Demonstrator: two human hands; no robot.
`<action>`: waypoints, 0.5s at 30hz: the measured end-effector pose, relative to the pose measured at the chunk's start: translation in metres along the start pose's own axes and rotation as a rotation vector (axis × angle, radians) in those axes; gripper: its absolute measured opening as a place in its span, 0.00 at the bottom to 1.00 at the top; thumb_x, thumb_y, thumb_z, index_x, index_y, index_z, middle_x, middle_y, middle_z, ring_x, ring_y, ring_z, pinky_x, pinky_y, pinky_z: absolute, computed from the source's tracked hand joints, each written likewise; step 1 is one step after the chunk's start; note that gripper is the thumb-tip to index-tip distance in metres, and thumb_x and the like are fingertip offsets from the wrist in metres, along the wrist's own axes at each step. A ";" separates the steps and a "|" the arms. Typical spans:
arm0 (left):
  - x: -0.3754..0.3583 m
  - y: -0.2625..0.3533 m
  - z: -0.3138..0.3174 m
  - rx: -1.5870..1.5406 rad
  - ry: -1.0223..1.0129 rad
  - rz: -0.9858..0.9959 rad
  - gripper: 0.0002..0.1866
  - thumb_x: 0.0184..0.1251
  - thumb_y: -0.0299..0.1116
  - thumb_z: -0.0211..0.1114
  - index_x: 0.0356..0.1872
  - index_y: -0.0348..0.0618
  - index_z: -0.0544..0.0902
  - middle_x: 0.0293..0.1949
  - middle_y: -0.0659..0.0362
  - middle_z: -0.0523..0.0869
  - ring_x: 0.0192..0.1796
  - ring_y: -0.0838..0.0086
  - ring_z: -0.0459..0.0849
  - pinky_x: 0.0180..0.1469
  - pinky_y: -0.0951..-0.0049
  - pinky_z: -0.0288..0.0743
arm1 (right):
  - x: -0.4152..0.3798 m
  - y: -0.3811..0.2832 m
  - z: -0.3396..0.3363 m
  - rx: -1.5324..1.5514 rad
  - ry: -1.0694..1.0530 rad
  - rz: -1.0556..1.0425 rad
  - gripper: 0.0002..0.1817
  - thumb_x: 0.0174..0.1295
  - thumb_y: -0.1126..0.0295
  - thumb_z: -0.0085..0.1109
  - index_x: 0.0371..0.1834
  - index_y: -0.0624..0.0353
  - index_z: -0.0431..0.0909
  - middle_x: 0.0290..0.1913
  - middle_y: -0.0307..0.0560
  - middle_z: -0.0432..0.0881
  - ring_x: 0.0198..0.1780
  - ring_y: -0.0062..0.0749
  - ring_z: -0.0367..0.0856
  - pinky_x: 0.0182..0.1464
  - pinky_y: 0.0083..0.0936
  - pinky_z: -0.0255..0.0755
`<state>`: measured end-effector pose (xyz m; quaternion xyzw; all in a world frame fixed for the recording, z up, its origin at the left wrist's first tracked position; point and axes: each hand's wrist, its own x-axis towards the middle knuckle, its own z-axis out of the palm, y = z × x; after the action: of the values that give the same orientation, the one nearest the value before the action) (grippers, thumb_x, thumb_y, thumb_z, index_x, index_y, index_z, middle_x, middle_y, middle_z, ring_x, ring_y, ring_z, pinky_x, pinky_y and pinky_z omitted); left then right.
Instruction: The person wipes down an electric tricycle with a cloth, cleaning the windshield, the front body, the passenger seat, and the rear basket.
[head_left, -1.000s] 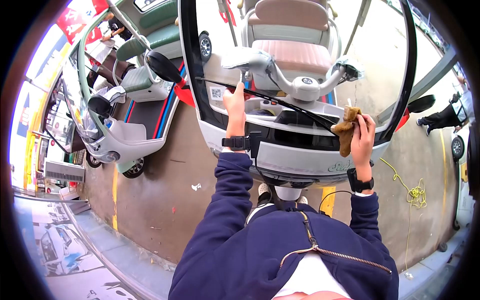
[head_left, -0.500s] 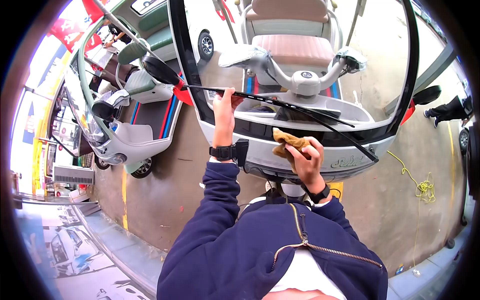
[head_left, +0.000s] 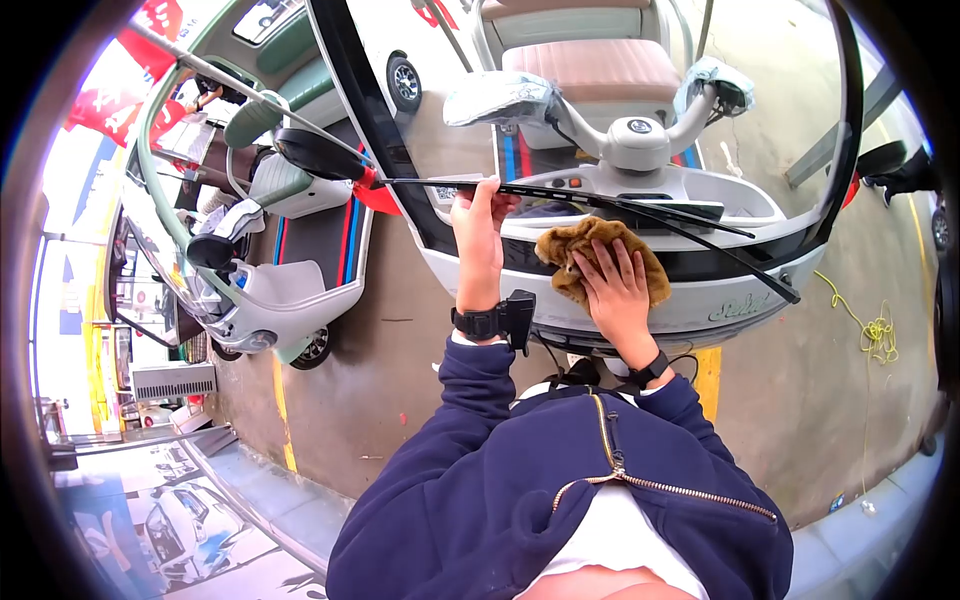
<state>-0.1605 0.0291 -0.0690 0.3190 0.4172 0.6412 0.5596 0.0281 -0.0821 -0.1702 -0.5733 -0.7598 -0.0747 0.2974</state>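
Observation:
My left hand (head_left: 480,240) pinches a black windshield wiper (head_left: 540,193) near its left end, lifting that part off the glass. The wiper slants across the front of a white electric vehicle (head_left: 660,305), and its arm meets the body at the lower right. My right hand (head_left: 618,292) lies with fingers stretched and apart on a brown cloth (head_left: 563,243). It presses the cloth flat against the black band and white front panel, just below the wiper. The thumb of this hand is hidden.
A second, green and white vehicle (head_left: 290,285) stands to the left, its black mirror (head_left: 315,155) reaching close to my left hand. A yellow rope (head_left: 878,340) lies on the floor at right. Another person's dark trouser leg (head_left: 905,185) shows at far right.
My right hand has gone from bunching the cloth in its fingers to spreading it flat on the front panel. My left hand keeps its hold on the wiper. The view has shifted slightly.

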 end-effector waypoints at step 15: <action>0.008 0.002 0.007 -0.194 -0.150 -0.038 0.07 0.68 0.30 0.66 0.41 0.38 0.79 0.31 0.57 0.86 0.30 0.72 0.87 0.36 0.78 0.83 | 0.131 -0.058 0.017 0.096 0.269 0.034 0.25 0.64 0.59 0.59 0.66 0.44 0.75 0.75 0.44 0.64 0.76 0.53 0.57 0.74 0.56 0.50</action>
<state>-0.1567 0.0384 -0.0642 0.3024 0.3160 0.6423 0.6294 -0.0527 0.0148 -0.1000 -0.5559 -0.7061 -0.1094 0.4249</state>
